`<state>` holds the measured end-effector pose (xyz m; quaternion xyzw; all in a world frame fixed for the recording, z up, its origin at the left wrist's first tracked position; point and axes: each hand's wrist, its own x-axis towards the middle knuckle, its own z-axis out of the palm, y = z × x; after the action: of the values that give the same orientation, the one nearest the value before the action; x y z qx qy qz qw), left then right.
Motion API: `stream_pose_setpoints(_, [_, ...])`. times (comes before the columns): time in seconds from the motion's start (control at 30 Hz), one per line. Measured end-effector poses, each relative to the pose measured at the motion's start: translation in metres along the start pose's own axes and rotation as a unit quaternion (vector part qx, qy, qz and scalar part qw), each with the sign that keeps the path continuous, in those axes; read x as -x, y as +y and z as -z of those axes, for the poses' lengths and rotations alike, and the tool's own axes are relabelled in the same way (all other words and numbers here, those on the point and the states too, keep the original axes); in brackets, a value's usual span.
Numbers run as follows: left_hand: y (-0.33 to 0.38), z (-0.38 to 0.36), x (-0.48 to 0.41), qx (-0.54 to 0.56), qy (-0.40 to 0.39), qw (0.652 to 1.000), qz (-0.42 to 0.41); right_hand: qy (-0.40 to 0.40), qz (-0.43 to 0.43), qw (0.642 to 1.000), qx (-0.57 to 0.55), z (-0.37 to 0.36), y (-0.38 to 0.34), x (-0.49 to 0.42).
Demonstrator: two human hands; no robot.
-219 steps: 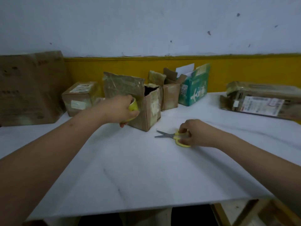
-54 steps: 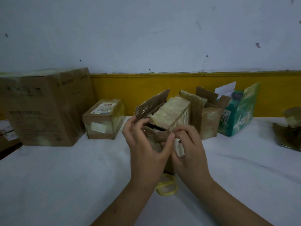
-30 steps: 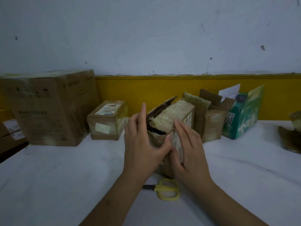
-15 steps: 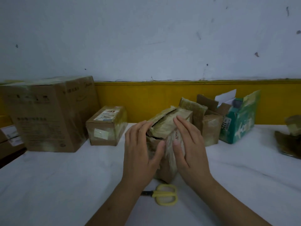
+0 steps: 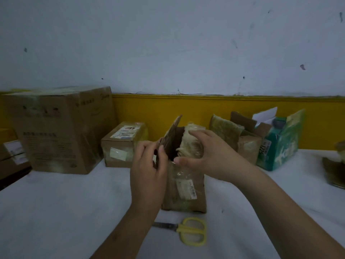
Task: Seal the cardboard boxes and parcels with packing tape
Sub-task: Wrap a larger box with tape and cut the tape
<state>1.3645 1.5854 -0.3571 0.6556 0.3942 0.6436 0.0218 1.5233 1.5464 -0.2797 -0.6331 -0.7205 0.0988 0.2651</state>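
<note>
The left grip [image 5: 149,171] is closed on the left flap [image 5: 172,139] of the small box [image 5: 184,187]. Its fingers curl round the flap's near edge and the thumb presses against the cardboard, so the flap stands up and leans outward to the left. The right grip [image 5: 209,157] is clamped on the opposite flap [image 5: 188,144], the one covered in crinkled clear tape. The fingers arch over the top of this flap and the thumb stretches along the box's front edge below, so the flap sits between thumb and fingers. The dark inside of the box shows between the two flaps, so the top is not shut.

The small box stands upright on the white surface [image 5: 56,212], right in front of the person. A pale shipping label faces them on its front wall.

Yellow-handled scissors [image 5: 190,233] lie flat on the surface just on the near side of the box, blades pointing left, touched by neither grip.

Further back, along the yellow band of the wall:
- A large carton [image 5: 61,131] stands at the left.
- A labelled brown box [image 5: 123,144] sits beside it.
- An open brown box [image 5: 246,144] with raised flaps is to the right of the small box.
- A green carton [image 5: 280,144] comes next, with white paper sticking out of it.

At the far right edge I can make out part of another parcel [image 5: 336,165], too cropped to describe.
</note>
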Motion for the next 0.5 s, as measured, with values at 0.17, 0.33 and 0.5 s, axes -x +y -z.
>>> stream_pose_setpoints(0.17, [-0.004, -0.001, 0.002, -0.049, 0.018, 0.998, -0.033, 0.084, -0.01, 0.995, 0.044, 0.0, -0.015, 0.001])
stream_pose_setpoints(0.33, [0.001, -0.001, 0.0, -0.053, -0.031, 0.994, -0.093, 0.234, 0.058, 0.958, 0.156, 0.0, -0.001, 0.01])
stream_pose_setpoints(0.5, [0.009, -0.006, 0.009, 0.002, -0.119, 0.988, -0.099, 0.299, 0.132, 0.922, 0.205, -0.021, 0.018, 0.021])
